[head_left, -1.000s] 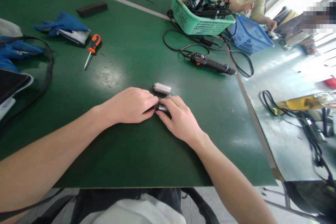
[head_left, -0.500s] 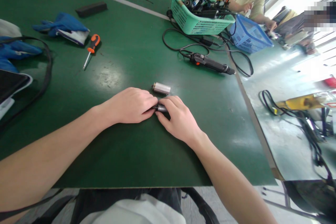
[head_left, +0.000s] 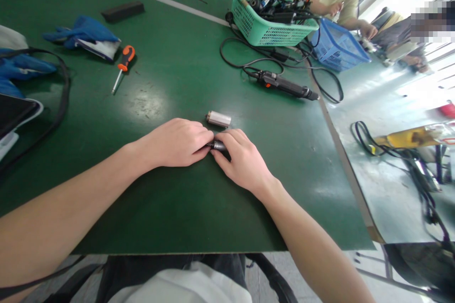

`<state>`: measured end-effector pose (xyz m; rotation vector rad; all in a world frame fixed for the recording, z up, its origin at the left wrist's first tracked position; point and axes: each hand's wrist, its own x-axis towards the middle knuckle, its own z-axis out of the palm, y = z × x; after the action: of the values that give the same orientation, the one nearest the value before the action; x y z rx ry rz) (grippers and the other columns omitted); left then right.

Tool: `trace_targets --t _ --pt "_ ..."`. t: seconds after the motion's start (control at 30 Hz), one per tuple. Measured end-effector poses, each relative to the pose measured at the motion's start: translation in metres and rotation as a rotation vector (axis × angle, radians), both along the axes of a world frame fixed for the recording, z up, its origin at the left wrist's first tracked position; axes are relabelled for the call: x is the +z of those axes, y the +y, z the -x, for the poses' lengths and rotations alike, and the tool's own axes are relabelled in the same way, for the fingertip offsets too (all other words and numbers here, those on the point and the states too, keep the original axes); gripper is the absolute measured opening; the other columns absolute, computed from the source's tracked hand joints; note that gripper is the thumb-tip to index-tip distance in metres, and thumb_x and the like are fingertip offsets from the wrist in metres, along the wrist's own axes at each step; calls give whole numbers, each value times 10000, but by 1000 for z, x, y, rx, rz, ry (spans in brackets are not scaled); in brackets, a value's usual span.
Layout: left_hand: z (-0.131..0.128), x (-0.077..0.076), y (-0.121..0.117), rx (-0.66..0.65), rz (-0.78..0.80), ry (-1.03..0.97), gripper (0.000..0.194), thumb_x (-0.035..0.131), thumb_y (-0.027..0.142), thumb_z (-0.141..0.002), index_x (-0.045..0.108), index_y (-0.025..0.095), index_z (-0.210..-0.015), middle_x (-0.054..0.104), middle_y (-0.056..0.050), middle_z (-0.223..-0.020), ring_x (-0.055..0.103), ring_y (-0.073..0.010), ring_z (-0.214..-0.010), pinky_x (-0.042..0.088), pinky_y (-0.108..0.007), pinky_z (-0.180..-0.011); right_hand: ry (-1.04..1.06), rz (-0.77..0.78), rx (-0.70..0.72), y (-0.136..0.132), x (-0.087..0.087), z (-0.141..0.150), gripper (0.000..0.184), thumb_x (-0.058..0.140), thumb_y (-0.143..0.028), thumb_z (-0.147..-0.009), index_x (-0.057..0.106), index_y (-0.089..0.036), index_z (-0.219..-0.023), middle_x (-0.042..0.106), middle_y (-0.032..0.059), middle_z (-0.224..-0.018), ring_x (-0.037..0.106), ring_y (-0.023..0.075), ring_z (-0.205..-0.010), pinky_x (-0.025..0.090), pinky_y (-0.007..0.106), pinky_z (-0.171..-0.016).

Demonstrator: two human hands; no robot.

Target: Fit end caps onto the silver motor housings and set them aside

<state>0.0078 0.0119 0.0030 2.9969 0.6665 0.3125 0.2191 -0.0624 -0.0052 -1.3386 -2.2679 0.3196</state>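
Observation:
My left hand (head_left: 181, 143) and my right hand (head_left: 245, 161) meet over the green table (head_left: 177, 218). Between their fingertips lies a small dark metal cylinder (head_left: 219, 145) with a thinner left end. The right thumb and fingers are closed around its body. At its thin end, my left fingers are pinched together, and they hide whatever they grip there. Just beyond the hands a silver metal cylinder (head_left: 218, 119) rests on its side, touched by neither.
An orange-handled screwdriver (head_left: 124, 64), blue gloves (head_left: 83, 38) and a black block (head_left: 122, 11) lie at the left. Farther right are a corded electric screwdriver (head_left: 286, 85), a green basket (head_left: 272, 35) of tools and a blue basket (head_left: 337, 47). A co-worker's hand (head_left: 368, 31) shows behind.

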Motion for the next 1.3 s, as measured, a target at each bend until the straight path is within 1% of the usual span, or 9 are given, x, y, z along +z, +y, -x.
trace_targets --t 0.27,0.9,1.3 --pt "1 0 0 2 2 2 216 533 289 -985 653 178 -843 689 -56 -805 643 -200 -714 459 -326 -646 8 -13 6 -1 1 -1 137 583 -246 -1013 642 -197 -1128 695 122 -1081 622 287 -1034 544 444 -946" --pt "0 1 -1 10 26 14 215 524 279 -992 648 176 -849 690 -63 -816 639 -200 -715 461 -315 -649 9 -9 -2 0 1 -1 125 593 -237 -1003 639 -193 -1110 691 115 -1062 620 280 -1024 537 428 -938" --pt "0 1 -1 1 51 -7 212 514 268 -993 639 175 -849 685 -61 -819 623 -198 -708 438 -317 -654 30 -2 2 0 0 -1 104 596 -243 -998 631 -217 -1093 689 110 -1062 621 287 -1020 538 443 -922"
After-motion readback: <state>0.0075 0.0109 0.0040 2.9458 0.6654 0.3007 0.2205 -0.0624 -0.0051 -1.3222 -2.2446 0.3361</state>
